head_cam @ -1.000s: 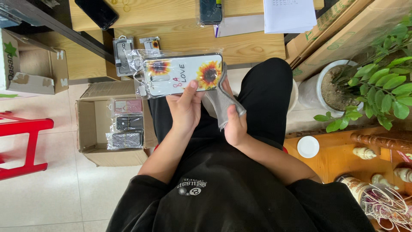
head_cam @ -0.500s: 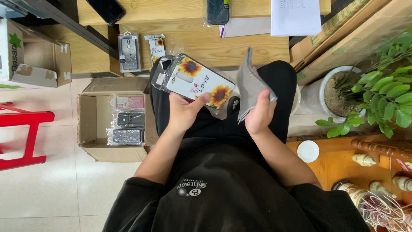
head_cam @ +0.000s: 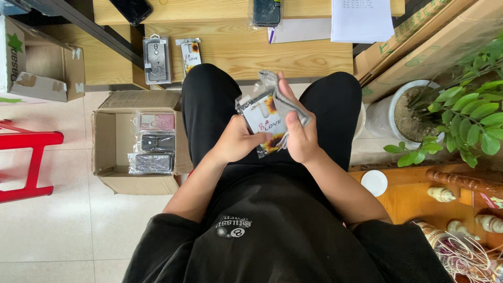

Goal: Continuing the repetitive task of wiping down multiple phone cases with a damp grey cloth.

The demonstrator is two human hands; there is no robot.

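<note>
Both hands [head_cam: 270, 137] curled around sunflower phone case [head_cam: 264, 123]

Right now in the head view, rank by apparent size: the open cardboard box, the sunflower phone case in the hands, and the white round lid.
1. open cardboard box
2. sunflower phone case, nearer the camera, so true size unsure
3. white round lid

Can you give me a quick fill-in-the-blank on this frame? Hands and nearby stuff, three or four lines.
1. The left hand holds a bagged phone case printed with yellow ____.
2. The right hand grips a ____ cloth against that case.
3. The open cardboard box on the floor holds ____ bagged cases.
4. The potted plant stands on the person's ____ side.

Missing words: sunflowers; grey; three; right
</note>
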